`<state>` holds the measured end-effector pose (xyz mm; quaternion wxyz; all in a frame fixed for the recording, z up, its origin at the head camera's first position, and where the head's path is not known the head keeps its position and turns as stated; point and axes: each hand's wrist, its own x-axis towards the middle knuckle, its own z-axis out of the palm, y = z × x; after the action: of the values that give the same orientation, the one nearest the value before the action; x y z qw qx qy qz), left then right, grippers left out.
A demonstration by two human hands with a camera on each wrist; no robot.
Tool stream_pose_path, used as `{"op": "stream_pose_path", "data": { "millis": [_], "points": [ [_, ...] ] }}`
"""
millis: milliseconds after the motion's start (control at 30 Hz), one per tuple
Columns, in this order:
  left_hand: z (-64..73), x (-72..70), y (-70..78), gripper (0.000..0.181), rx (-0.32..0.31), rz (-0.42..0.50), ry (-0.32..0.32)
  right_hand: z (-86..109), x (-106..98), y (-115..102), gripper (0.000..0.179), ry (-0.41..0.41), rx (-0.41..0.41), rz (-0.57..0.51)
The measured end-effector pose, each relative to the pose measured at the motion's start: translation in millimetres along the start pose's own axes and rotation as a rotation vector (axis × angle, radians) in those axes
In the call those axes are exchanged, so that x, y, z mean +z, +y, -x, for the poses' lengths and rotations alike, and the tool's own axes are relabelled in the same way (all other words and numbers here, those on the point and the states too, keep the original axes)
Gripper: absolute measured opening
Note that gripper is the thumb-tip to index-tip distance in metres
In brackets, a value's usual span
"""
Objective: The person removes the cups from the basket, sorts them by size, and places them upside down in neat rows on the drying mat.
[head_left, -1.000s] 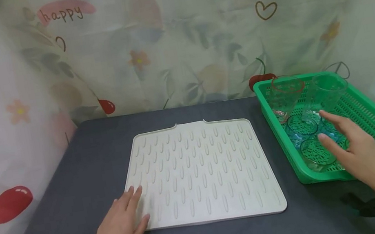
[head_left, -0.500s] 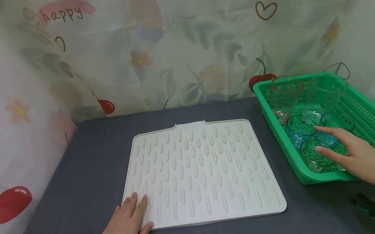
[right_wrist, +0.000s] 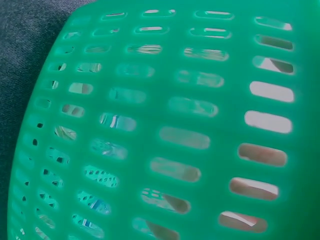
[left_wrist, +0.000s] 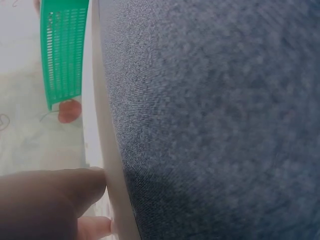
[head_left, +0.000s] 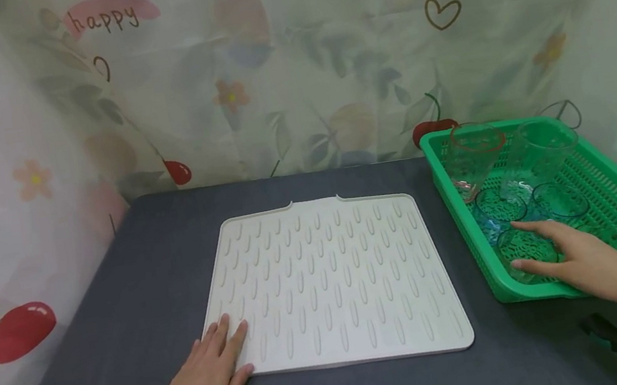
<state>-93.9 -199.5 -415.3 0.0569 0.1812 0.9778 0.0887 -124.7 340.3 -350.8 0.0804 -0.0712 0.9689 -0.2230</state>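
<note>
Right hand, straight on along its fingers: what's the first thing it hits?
Probably the nearest glass, which sits between its thumb and index finger in the head view. Depth is unclear: if the right hand is above the glass, next in line is the left rim of the basket.

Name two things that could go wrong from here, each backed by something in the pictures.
The right hand is at the near glass in the green basket, with other glasses close by, so it might knock them together.

The left hand rests on the near-left corner of the white ridged mat; a sideways push could perhaps slide the mat across the table.
</note>
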Motion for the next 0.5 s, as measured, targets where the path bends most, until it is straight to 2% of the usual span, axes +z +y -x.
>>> {"op": "stream_pose_path", "data": {
  "millis": [267, 500],
  "points": [
    [-0.7, -2.0, -0.3, 0.061, -0.009, 0.023, -0.034, -2.1, -0.4, 1.4, 0.084, -0.017, -0.013, 0.006],
    [-1.1, -0.9, -1.0, 0.060, 0.005, 0.021, -0.007, -4.4, -0.7, 4.3, 0.088, -0.039, -0.024, -0.003]
  ]
}}
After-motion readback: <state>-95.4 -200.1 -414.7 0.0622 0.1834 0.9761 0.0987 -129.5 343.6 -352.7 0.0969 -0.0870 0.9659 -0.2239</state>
